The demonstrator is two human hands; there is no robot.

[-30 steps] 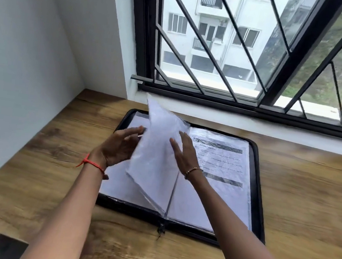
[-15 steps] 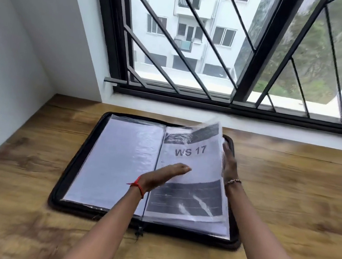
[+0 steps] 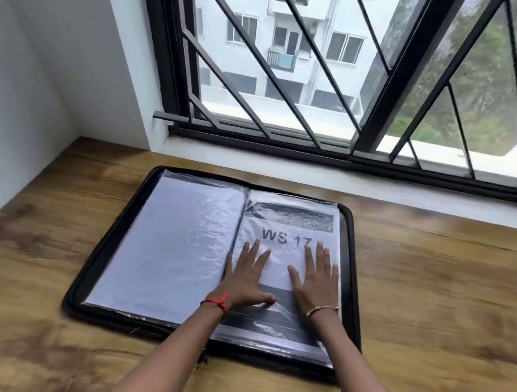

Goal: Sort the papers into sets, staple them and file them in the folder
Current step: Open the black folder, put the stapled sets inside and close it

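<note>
Black zip-edged folder (image 3: 133, 322) lies open mid-frame on the wooden worktop (image 3: 434, 303), long axis toward the window; left hand (image 3: 244, 277) by the spine and right hand (image 3: 315, 280) nearer the outer edge press its right-page plastic-sleeved "WS 17" sheet (image 3: 279, 265), grips spread flat.

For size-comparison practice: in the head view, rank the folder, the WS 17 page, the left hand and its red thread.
Largest to smallest:
folder
WS 17 page
left hand
red thread
</note>
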